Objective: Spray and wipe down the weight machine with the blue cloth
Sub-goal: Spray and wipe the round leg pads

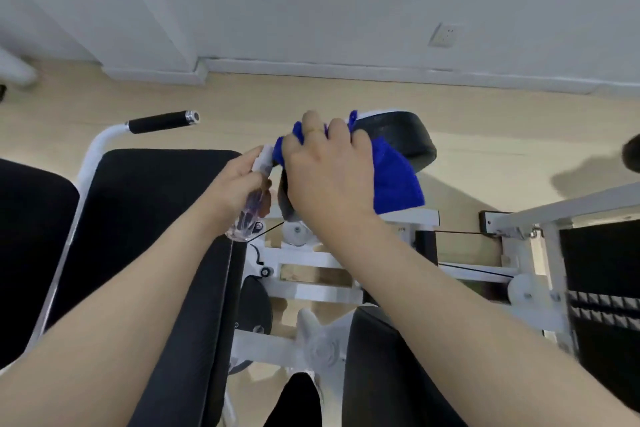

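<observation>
My right hand (pixel 329 173) grips the blue cloth (pixel 394 180), with its fingers curled over the bunched cloth on a black padded roller (pixel 408 139) of the white-framed weight machine (pixel 311 260). The cloth hangs down the pad's near side. Just to the left, my left hand (pixel 239 184) holds a small clear spray bottle (pixel 252 208), its white nozzle end up near the cloth. Part of the pad is hidden under the hand and cloth.
A black seat pad (pixel 145 218) lies at the left, with a white bar ending in a black handle grip (pixel 162 121). The weight stack (pixel 602 288) stands at the right. A cable runs across the frame. Beyond are the wooden floor and a white wall with a socket (pixel 445 35).
</observation>
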The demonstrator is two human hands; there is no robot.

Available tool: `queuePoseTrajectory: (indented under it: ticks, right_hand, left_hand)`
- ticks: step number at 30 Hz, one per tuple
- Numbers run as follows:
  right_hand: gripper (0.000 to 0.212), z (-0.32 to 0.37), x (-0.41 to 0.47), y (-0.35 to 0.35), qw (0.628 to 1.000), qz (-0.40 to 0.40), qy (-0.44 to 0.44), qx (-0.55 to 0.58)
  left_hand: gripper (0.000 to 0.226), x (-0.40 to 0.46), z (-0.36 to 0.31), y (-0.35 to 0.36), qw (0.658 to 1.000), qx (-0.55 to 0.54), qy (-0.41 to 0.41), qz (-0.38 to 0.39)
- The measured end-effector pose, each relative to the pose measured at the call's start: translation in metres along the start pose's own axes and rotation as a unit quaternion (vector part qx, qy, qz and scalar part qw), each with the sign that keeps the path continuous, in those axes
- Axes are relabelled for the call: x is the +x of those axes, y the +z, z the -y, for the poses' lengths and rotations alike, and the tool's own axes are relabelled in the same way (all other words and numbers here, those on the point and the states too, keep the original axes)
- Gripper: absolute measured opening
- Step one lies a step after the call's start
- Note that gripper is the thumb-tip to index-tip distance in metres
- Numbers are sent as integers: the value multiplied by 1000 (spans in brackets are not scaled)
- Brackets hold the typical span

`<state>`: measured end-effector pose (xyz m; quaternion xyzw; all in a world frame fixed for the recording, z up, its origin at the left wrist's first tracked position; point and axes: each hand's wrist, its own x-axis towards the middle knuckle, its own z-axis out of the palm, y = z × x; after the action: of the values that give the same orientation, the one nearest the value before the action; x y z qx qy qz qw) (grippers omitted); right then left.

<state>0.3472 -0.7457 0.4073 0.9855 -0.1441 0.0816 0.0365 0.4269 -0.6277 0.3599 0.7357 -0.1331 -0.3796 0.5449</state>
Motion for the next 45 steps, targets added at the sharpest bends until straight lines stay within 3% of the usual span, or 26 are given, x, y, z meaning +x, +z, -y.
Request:
queuePoseTrajectory:
  ticks: [4, 7, 11, 16, 21, 26, 30, 32, 34, 36, 38, 39, 41, 43, 45]
  right_hand:
    - [11, 14, -23, 2, 995, -24, -86, -39]
    - [15, 31, -47, 17, 974, 2, -209, -94]
    - [30, 53, -65, 51, 855, 160, -431, -238]
    - [35, 70, -43, 99, 832, 187, -437, -286]
    - [33, 59, -35, 95, 844, 162, -423, -288]
    - [16, 0, -45, 43, 905, 29, -371, -206]
    - [26, -56, -44, 10, 948, -127, -263, -127]
    - [28, -70, -35, -4, 975, -143, -156, -64]
    - [30, -84, -19, -6, 995, -86, -32, 45]
    - [29, -106, -4, -5, 966, 2, 106, 235]
    - [22, -125, -1, 3, 849, 31, 259, 459]
    - [23, -133, -2, 9, 787, 40, 334, 517]
    - [25, -147, -1, 18, 728, 81, 420, 535]
    - [17, -148, 3, 19, 750, 75, 430, 497]
    - [15, -129, 8, 9, 781, 24, 349, 517]
  left_hand:
    - [25, -18, 6, -21, 991, -97, -42, 79]
    - [31, -24, 5, -33, 978, -130, -88, 133]
    - [39, -25, 7, -38, 987, -53, -73, 135]
    - [38, -12, 12, -23, 988, -108, -30, 107]
    - [36, 8, -2, -19, 996, -42, -29, 73]
    - [36, 7, -9, -16, 995, -42, -48, 71]
    - [34, 1, -13, -12, 997, -32, -50, 45]
    - [32, -1, -13, -2, 999, -24, -35, 23]
    - [35, -2, -12, 8, 1000, -9, -19, -12]
    - [36, 1, -12, 19, 999, 2, -16, -40]
    - [31, 7, -14, 25, 998, 10, -17, -58]
    - [28, 12, -15, 27, 997, 13, -16, -70]
    - [25, 20, -15, 33, 996, 25, -13, -90]
    - [25, 25, -16, 36, 995, 35, -10, -93]
    - [27, 25, -18, 37, 994, 40, -15, -96]
